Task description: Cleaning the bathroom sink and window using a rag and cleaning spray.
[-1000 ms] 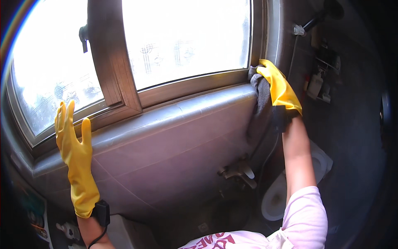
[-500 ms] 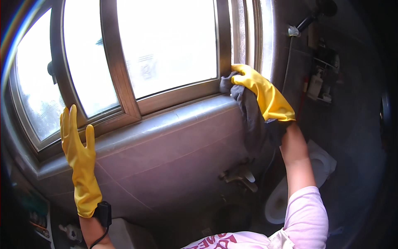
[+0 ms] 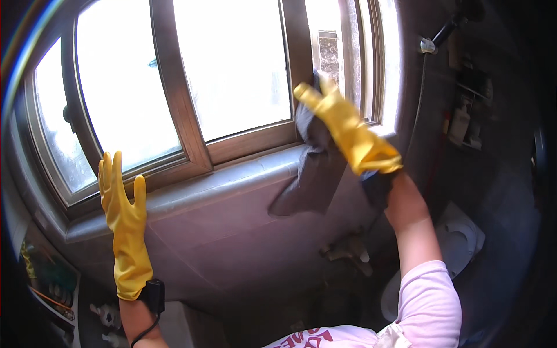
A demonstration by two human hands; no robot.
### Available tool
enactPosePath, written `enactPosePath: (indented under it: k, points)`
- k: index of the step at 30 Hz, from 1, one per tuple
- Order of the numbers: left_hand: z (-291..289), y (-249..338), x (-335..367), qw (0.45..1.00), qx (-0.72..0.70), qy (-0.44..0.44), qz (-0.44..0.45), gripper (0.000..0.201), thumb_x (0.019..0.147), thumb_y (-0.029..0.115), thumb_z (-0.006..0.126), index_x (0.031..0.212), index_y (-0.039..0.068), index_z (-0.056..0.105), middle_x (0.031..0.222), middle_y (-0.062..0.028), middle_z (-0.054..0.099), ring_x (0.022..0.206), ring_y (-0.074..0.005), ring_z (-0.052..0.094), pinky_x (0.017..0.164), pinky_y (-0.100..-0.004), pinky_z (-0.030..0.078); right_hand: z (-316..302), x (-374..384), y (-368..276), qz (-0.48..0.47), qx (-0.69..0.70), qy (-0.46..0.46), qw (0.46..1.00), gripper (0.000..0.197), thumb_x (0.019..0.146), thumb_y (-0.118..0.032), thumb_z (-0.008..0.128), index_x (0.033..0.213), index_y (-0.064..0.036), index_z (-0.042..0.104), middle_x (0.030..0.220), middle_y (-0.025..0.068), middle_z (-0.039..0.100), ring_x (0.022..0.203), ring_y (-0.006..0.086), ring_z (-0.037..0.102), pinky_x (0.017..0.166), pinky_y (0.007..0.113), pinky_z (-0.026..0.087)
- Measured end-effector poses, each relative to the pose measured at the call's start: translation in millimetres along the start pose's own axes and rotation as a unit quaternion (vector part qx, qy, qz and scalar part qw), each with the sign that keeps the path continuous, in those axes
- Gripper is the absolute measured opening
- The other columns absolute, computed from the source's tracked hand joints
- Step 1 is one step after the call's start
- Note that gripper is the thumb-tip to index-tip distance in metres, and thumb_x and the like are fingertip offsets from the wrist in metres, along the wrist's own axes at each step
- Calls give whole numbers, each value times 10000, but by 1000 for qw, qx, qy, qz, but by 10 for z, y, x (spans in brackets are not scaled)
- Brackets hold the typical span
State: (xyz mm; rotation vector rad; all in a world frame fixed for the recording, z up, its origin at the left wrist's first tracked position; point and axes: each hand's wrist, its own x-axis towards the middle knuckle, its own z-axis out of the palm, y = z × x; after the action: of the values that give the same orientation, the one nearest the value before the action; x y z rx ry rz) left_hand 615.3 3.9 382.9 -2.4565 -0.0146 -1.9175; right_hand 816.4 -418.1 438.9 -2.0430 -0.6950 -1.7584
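Observation:
My right hand (image 3: 339, 119), in a yellow rubber glove, holds a dark grey cloth (image 3: 316, 174) against the right upright of the sliding window sash (image 3: 297, 55). The cloth drapes down over the tiled sill (image 3: 255, 171) and hangs in front of the wall. My left hand (image 3: 123, 194), gloved in yellow too, is open with its fingers stretched upward. Its fingertips are at the lower window frame (image 3: 154, 172) on the left; whether they touch it I cannot tell. The gloved fingers of my right hand are partly blurred.
Below the sill, a tap (image 3: 348, 253) sticks out of the wall. A white toilet (image 3: 458, 240) stands at the right, under a wall shelf with bottles (image 3: 461, 122). A shower head (image 3: 449, 29) hangs upper right. Another shelf with small items (image 3: 58, 290) is lower left.
My right hand has moved left and slightly up with the cloth, which now swings out to the left. The sash has shifted left relative to the frame's right side. My left hand stays open.

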Motion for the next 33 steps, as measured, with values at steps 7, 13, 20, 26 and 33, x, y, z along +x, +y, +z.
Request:
enactPosePath:
  k: [7,13,20,26,33]
  points:
    - [-116,-67,-12,998,59,-30,-14,540,1015,380,554,1500,180,428,1573,-114,373,1495,-299,265,1227,-441,226,-218,216,-840,212,309,-181,909,640,932,-279,698,1417,43,431,1323,273,571,1246,376,562,1060,430,448]
    - [-102,26,24,998,45,-10,-30,529,998,340,583,1481,165,456,1556,-105,401,1489,-297,283,1225,-453,243,-155,223,-1100,120,232,-265,928,531,952,-251,632,1384,10,466,1276,305,545,1226,454,511,1042,462,413]
    - [-235,51,-7,999,39,-1,-32,508,999,301,578,1457,105,479,1541,-148,416,1472,-340,312,1222,-480,263,-292,108,-1070,-54,187,-401,895,282,893,-234,655,1038,1,601,1029,235,621,992,427,606,865,473,489]
    - [-190,-20,-9,998,60,-7,-15,532,1019,325,544,1483,86,441,1558,-169,386,1478,-339,301,1220,-453,251,-309,69,-1105,-59,172,-373,910,258,904,-237,642,1048,-23,641,1021,205,643,989,386,632,865,448,494]
    - [-120,-66,42,998,61,3,-1,554,983,380,578,1435,68,506,1524,-190,431,1442,-379,359,1215,-492,259,-212,638,-1356,229,338,-161,899,292,950,-270,663,1142,-49,677,947,69,705,848,139,632,777,299,498]
